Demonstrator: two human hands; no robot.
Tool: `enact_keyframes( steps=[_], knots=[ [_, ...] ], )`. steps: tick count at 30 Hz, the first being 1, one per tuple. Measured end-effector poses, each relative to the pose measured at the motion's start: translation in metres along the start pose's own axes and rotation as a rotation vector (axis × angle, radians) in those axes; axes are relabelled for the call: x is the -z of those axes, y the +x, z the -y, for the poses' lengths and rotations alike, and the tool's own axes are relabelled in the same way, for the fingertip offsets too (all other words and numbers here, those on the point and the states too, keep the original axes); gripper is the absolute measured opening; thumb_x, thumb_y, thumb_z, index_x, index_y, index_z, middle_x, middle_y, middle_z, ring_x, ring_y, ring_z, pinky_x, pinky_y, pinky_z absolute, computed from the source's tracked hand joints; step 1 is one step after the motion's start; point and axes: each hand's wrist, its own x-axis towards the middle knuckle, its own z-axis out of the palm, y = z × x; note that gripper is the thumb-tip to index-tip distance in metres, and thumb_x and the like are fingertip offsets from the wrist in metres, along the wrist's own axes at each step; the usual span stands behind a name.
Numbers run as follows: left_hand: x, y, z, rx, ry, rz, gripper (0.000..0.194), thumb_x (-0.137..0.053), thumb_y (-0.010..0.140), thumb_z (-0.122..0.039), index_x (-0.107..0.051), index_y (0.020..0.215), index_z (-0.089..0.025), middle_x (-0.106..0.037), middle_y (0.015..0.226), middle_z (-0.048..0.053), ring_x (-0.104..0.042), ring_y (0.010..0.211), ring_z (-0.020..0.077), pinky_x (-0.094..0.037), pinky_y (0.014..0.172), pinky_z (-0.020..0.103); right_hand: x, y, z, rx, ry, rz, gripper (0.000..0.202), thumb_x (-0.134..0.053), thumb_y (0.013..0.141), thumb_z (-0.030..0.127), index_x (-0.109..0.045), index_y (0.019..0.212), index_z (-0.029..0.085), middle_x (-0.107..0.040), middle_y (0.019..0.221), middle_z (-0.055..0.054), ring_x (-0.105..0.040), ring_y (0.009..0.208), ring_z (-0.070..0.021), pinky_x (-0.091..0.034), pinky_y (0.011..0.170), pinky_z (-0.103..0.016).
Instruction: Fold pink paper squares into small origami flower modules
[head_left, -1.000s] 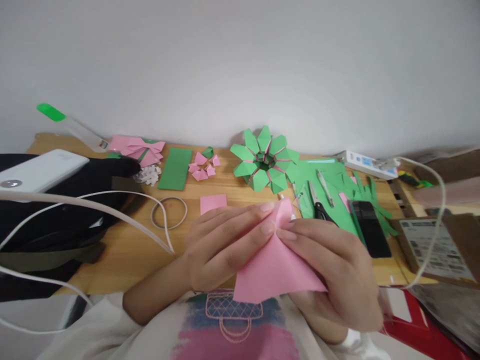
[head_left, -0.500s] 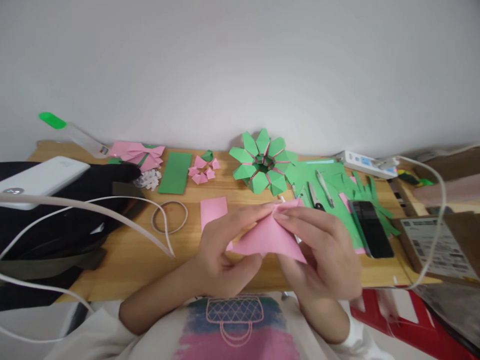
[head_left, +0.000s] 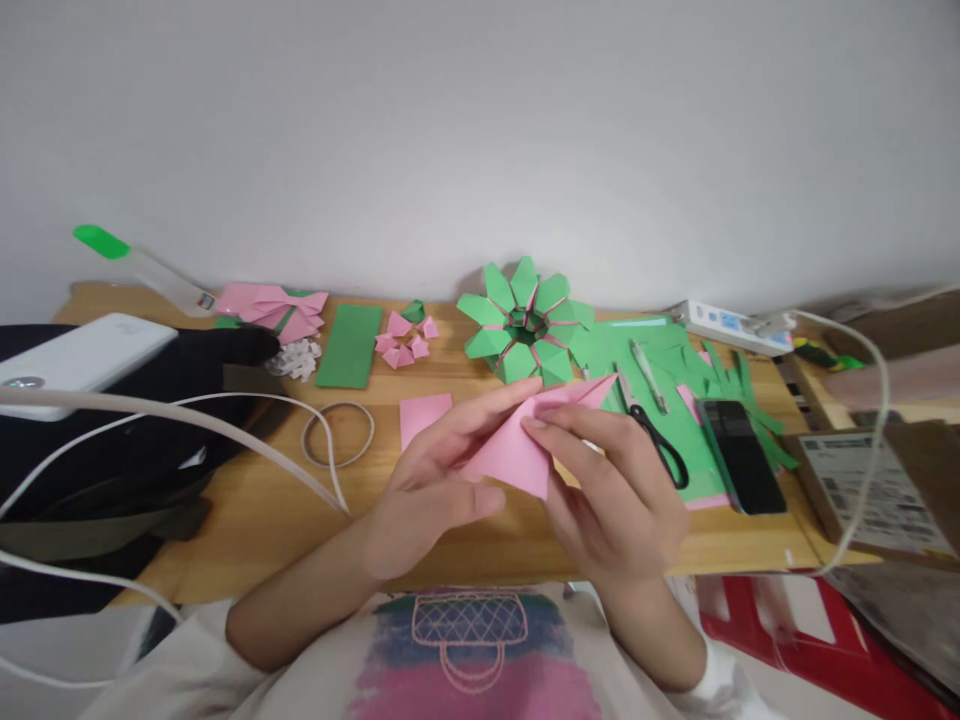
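Observation:
A partly folded pink paper (head_left: 517, 452) is between my hands, above the wooden table. My right hand (head_left: 619, 485) pinches it between thumb and fingers from the right. My left hand (head_left: 439, 485) supports it from behind and the left, its fingers stretched along the paper and its thumb held apart from it. Under my left fingers lies a flat pink sheet (head_left: 424, 414). Beyond my hands stands a round green paper flower (head_left: 499, 345) with pink edges. Black-handled scissors (head_left: 664, 445) lie on green paper to the right of my right hand.
At the back left are small pink folded pieces (head_left: 401, 352), a green rectangle (head_left: 349, 346) and a pink bow (head_left: 281, 308). A phone (head_left: 742, 455) and power strip (head_left: 731, 325) lie right. White cables (head_left: 247, 420) cross the left side over black fabric.
The pink paper has turned and its pointed end now leans right. My left thumb has come off its lower edge. My right hand has shifted slightly left, uncovering the scissor handles.

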Motion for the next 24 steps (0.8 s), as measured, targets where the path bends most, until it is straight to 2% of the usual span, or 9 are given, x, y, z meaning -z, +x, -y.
enact_keyframes(
  steps=[3, 6, 8, 13, 18, 24],
  knots=[
    [-0.004, 0.003, -0.004, 0.001, -0.006, -0.011, 0.042, -0.065, 0.086, -0.030, -0.061, 0.128, -0.028, -0.056, 0.141, 0.001, -0.045, 0.136, 0.0256, -0.039, 0.113, 0.036, 0.002, 0.001, 0.000, -0.038, -0.005, 0.018, 0.024, -0.059, 0.083, 0.000, -0.065, 0.103, 0.011, -0.067, 0.094, -0.011, -0.064, 0.088, -0.0183, -0.053, 0.069, -0.032],
    [-0.008, 0.005, -0.005, -0.049, -0.063, 0.003, 0.037, -0.054, 0.093, -0.043, -0.064, 0.125, -0.026, -0.059, 0.137, 0.002, -0.046, 0.135, 0.0246, -0.039, 0.113, 0.036, 0.003, 0.003, 0.001, -0.039, -0.038, 0.026, 0.024, -0.058, 0.084, 0.002, -0.065, 0.103, 0.015, -0.066, 0.095, -0.009, -0.063, 0.085, -0.0171, -0.052, 0.068, -0.031],
    [-0.008, 0.006, -0.002, -0.054, -0.077, -0.014, 0.036, -0.051, 0.095, -0.041, -0.064, 0.124, -0.026, -0.059, 0.137, 0.002, -0.047, 0.134, 0.0233, -0.039, 0.112, 0.036, 0.003, 0.004, 0.001, -0.026, -0.117, 0.020, 0.021, -0.060, 0.085, 0.006, -0.066, 0.101, 0.018, -0.066, 0.098, -0.008, -0.061, 0.086, -0.0172, -0.051, 0.071, -0.032],
    [-0.004, 0.004, 0.005, -0.039, -0.029, -0.092, 0.036, -0.061, 0.090, -0.036, -0.064, 0.125, -0.025, -0.057, 0.140, 0.003, -0.043, 0.137, 0.0246, -0.035, 0.115, 0.037, 0.000, 0.004, 0.003, -0.015, -0.277, -0.039, 0.013, -0.062, 0.087, 0.016, -0.069, 0.097, 0.022, -0.069, 0.103, -0.005, -0.057, 0.095, -0.0206, -0.048, 0.080, -0.036],
    [-0.004, 0.006, 0.006, -0.057, -0.054, -0.040, 0.037, -0.058, 0.092, -0.031, -0.062, 0.128, -0.023, -0.056, 0.141, 0.004, -0.045, 0.135, 0.0242, -0.033, 0.116, 0.038, -0.001, 0.003, 0.002, 0.006, -0.208, -0.023, 0.014, -0.061, 0.088, 0.013, -0.069, 0.097, 0.020, -0.073, 0.096, -0.006, -0.061, 0.098, -0.0233, -0.048, 0.083, -0.041],
    [-0.004, 0.006, 0.005, -0.075, -0.043, -0.040, 0.035, -0.058, 0.092, -0.029, -0.063, 0.127, -0.025, -0.057, 0.140, 0.003, -0.045, 0.135, 0.0238, -0.031, 0.117, 0.039, -0.002, 0.006, 0.000, 0.005, -0.087, -0.005, 0.019, -0.059, 0.085, 0.005, -0.069, 0.097, 0.016, -0.072, 0.093, -0.009, -0.065, 0.089, -0.0211, -0.054, 0.074, -0.037]
  ],
)
